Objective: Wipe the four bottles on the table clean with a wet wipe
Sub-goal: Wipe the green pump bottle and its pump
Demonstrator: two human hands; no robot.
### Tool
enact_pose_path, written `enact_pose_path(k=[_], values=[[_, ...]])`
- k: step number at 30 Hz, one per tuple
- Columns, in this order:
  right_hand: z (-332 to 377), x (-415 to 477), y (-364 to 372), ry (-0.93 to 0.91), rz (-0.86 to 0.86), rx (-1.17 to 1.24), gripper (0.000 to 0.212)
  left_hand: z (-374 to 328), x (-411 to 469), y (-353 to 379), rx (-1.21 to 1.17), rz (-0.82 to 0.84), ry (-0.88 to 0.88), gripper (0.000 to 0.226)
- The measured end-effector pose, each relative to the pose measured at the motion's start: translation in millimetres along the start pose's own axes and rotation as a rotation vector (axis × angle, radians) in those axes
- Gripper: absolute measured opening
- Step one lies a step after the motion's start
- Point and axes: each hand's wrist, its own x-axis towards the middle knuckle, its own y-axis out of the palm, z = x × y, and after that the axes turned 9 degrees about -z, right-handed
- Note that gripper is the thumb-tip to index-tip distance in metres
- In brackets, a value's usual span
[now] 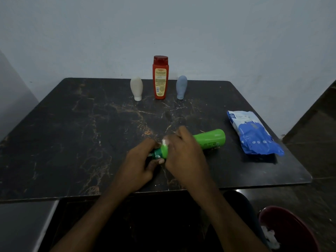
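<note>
A green bottle is held sideways just above the dark marble table. My left hand grips its dark green cap end. My right hand is wrapped round the bottle's neck with a white wet wipe under the fingers; only a corner of the wipe shows. At the back of the table stand three bottles in a row: a white one on its cap, a tall red one and a grey-blue one on its cap.
A blue and white pack of wet wipes lies near the table's right edge. A dark red bin with crumpled white wipes in it sits on the floor at the lower right. A wall stands close behind the table.
</note>
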Motion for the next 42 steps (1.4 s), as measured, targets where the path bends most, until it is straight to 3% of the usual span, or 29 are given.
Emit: enact_pose_path(k=[3, 8, 15, 20, 24, 27, 30, 33, 38, 42], values=[[-35.8, 8.4, -12.9, 0.126, -0.040, -0.046, 0.029, 0.4, -0.6, -0.2, 0.021, -0.021, -0.011, 0.028], [-112.2, 4.1, -23.9, 0.310, -0.294, -0.021, 0.016, 1.4, -0.5, 0.7, 0.038, -0.010, -0.006, 0.029], [-118.4, -8.8, -18.9, 0.461, -0.476, 0.002, 0.022, 1.6, -1.0, 0.9, 0.041, 0.005, -0.002, 0.031], [-67.5, -23.7, -10.0, 0.338, -0.431, 0.070, 0.023, 2.8, -0.3, 1.8, 0.059, 0.007, -0.003, 0.032], [-28.9, -36.4, -8.2, 0.151, -0.318, 0.324, 0.024, 4.5, -1.5, 3.5, 0.090, 0.047, -0.041, 0.035], [-43.0, -35.8, -16.9, 0.241, -0.362, 0.385, 0.022, 4.2, -2.5, 4.0, 0.112, 0.090, -0.049, 0.037], [-69.9, -30.6, -34.2, 0.402, -0.438, 0.341, 0.023, 1.4, -2.2, 3.2, 0.153, 0.107, -0.010, 0.037], [-98.7, -26.6, -49.2, 0.447, -0.423, 0.219, 0.022, -1.4, -1.5, 2.3, 0.172, 0.111, 0.034, 0.038], [-116.5, -19.9, -52.8, 0.337, -0.217, -0.085, 0.018, -4.1, -1.3, 3.5, 0.208, 0.127, 0.079, 0.039], [-93.7, -17.7, -48.7, 0.298, -0.174, -0.084, 0.012, -3.8, -2.2, 4.6, 0.250, 0.153, 0.098, 0.040]])
